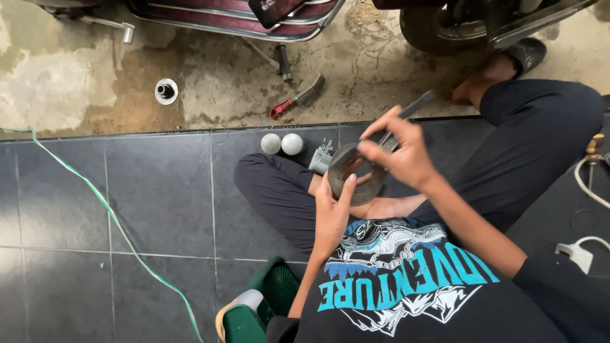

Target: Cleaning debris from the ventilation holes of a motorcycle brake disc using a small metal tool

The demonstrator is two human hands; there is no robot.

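The left hand (332, 215) is cupping a dull grey metal ring-shaped disc (353, 173) from below, its grip curled closed around the lower rim. The right hand (401, 154) is pinching the disc's upper edge at about one o'clock, grip closed, a flat grey metal tool (413, 105) lying under its fingers. The disc is sitting above the person's crossed legs, over the dark glossy floor tiles (159, 197). Just beyond, at eleven o'clock, two smooth white balls (282, 144) are resting touching each other. Farther out, on rough stained concrete (76, 89), a red-handled wire brush (297, 96) is lying near a round white cap (166, 91).
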